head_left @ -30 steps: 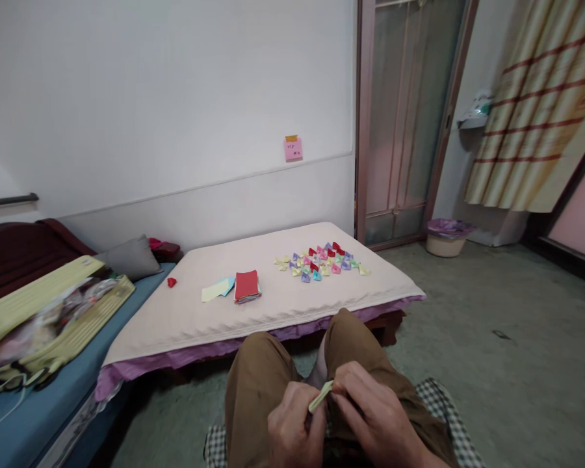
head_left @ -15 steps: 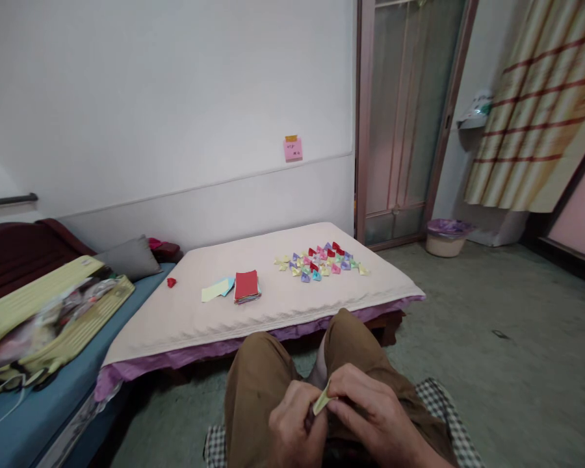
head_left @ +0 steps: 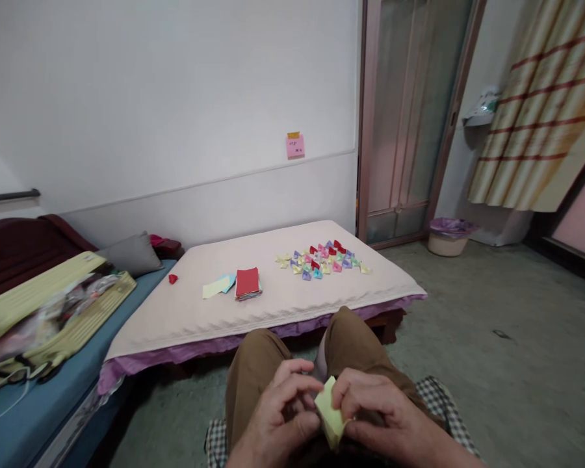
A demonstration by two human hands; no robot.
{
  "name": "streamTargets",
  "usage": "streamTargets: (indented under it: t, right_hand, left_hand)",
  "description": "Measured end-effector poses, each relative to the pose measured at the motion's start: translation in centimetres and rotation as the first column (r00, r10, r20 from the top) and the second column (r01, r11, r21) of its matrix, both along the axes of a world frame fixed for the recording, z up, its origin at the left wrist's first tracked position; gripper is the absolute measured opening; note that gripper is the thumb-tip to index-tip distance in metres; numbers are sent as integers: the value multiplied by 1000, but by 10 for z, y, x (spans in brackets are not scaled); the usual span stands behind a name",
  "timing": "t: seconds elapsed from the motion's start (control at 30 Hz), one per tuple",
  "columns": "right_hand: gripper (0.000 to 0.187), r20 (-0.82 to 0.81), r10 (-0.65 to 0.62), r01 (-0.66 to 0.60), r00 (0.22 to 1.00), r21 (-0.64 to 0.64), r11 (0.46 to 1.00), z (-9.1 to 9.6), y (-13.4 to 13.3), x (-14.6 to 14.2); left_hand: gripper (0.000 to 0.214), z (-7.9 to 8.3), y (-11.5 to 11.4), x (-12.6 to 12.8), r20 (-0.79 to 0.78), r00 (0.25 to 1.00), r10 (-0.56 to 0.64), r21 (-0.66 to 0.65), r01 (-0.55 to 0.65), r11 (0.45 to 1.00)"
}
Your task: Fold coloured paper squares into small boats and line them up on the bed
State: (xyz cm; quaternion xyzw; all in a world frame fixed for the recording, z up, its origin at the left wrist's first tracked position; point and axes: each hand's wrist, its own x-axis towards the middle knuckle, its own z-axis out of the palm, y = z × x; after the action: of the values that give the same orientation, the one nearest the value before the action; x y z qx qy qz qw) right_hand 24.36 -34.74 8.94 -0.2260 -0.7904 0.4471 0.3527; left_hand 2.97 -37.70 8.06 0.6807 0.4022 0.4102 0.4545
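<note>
A small piece of folded yellow paper (head_left: 330,411) is pinched between the thumb and fingers of my right hand (head_left: 377,409), above my lap. My left hand (head_left: 285,409) is just left of it, its fingers apart and curved, with the fingertips close to the paper's edge; whether they touch it I cannot tell. On the bed ahead lie a stack of red-topped paper squares (head_left: 247,283), loose yellow paper (head_left: 215,286) and blue paper (head_left: 229,283). Several folded paper pieces (head_left: 325,259) in many colours are grouped at the right.
A low bed with a pale cover (head_left: 175,318) stands in front of my knees. One red folded piece (head_left: 173,279) lies at its left. A blue sofa seat (head_left: 73,364) holds an open yellow case (head_left: 97,305). A lined basin (head_left: 448,239) stands on the floor.
My left hand has let go of the yellow paper and its fingers have spread. The paper now shows a broader face, still in my right hand. The view has shifted slightly.
</note>
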Motion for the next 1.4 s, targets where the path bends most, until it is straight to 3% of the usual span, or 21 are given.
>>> streamTargets:
  t: [0.1, 0.23, 0.4, 0.5, 0.57, 0.67, 0.8, 0.93, 1.03, 1.17, 1.4]
  right_hand:
    - [13, -41, -18, 15, 999, -67, 998, -5, 1, -1]
    - [16, -115, -141, 123, 983, -154, 980, -13, 3, -4]
    - [16, -135, -378, 311, 916, -357, 881, -21, 3, -16]
    - [15, -237, -416, 254, 878, -506, 824, -23, 2, -22]
    - [15, -266, -419, 203, 868, -580, 789, -24, 2, -24]
    - [22, -226, -432, 222, 873, -605, 764, -26, 4, -24]
    - [20, -202, -407, 221, 891, -591, 776, -28, 6, -22]
    - [17, -211, -363, 187, 908, -571, 799, -29, 7, -20]
    - [17, -213, -363, 186, 907, -571, 799, -30, 9, -20]
    - [16, -205, -358, 182, 911, -579, 795, -32, 9, -19]
    - [12, -175, -327, 181, 929, -557, 811, -34, 7, -19]
  left_hand:
    - [18, -4, 2, 6, 44, 999, 3, -116, 2, 993]
    - [18, -16, 6, 15, 184, 971, 152, -154, -124, 980]
    - [14, -26, 6, 32, 265, 888, 377, -149, -348, 925]
    - [14, -28, 5, 42, 351, 787, 507, -268, -434, 860]
    - [27, -28, 5, 45, 370, 749, 550, -333, -446, 831]
    - [35, -27, 7, 44, 352, 763, 542, -340, -435, 834]
    - [30, -27, 6, 40, 308, 792, 528, -282, -454, 845]
    - [19, -27, 4, 35, 275, 860, 431, -123, -413, 903]
    - [11, -27, 6, 30, 292, 881, 372, -127, -350, 928]
    - [6, -28, 8, 26, 323, 879, 350, -154, -316, 936]
    - [4, -29, 8, 33, 386, 806, 449, -188, -408, 893]
